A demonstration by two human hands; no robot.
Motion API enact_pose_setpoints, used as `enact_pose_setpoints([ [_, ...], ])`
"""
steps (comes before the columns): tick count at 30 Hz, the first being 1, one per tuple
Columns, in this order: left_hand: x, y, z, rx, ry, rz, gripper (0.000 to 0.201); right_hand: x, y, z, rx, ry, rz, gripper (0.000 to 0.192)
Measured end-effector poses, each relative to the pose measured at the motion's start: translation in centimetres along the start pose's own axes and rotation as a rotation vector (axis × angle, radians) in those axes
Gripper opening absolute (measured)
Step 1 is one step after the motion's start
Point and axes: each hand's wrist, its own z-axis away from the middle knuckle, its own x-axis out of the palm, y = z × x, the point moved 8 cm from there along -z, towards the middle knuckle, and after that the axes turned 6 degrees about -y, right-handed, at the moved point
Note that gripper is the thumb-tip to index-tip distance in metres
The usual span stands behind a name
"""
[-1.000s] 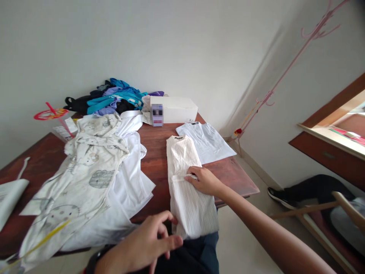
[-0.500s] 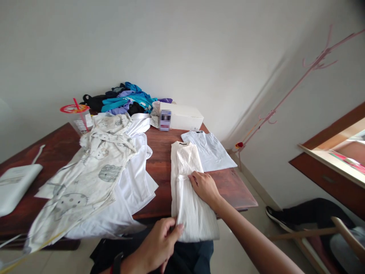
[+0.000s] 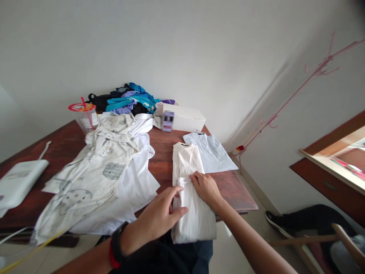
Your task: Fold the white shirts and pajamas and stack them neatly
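A cream ribbed shirt (image 3: 188, 160) lies folded lengthwise on the table, its collar toward the wall and its lower end hanging over the front edge. A sleeve is laid down along it. My right hand (image 3: 207, 188) rests on the shirt with its fingertips closed on the sleeve's end. At the shirt's left edge, my left hand (image 3: 164, 209) has thumb and forefinger apart, close to the cloth. Its other fingers are partly hidden. A folded pale blue shirt (image 3: 212, 152) lies just behind, to the right.
A cat-print garment (image 3: 99, 167) and white clothes (image 3: 137, 182) spread over the left of the wooden table (image 3: 162, 152). Behind them are a plastic cup (image 3: 85, 118), a dark and blue clothes pile (image 3: 131, 101) and a white box (image 3: 186, 117). A white device (image 3: 23, 180) sits far left.
My left hand has let go of the shirt's lower left edge and moved up along it, its fingers parting. My right hand has stayed at the sleeve's end. The view has shifted slightly.
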Motion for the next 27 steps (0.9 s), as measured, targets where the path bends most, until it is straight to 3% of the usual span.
enact_pose_setpoints([
  [3,-0.1,-0.2,-3.6,0.043,0.08,-0.195,0.061,-0.1,1.0,0.3,0.053,0.026,-0.083,0.032],
  [7,-0.2,-2.5,-6.6,0.01,0.047,-0.189,0.038,0.2,3.5,0.7,0.122,0.087,-0.192,0.032],
  [15,-1.9,-2.9,-6.8,-0.018,0.113,-0.175,0.036,1.2,6.0,0.4,0.182,0.104,-0.169,0.034],
  [21,-2.0,-1.8,-8.1,0.109,0.096,-0.095,0.028,0.3,6.1,0.2,0.171,0.15,-0.316,0.034],
  [24,-1.7,-2.6,-8.4,0.107,0.116,-0.183,0.028,0.6,6.0,0.0,0.152,0.131,-0.313,0.033],
  [27,-2.0,-2.8,-8.0,0.139,0.213,-0.344,0.039,1.2,5.8,-0.1,0.142,0.114,-0.263,0.032],
])
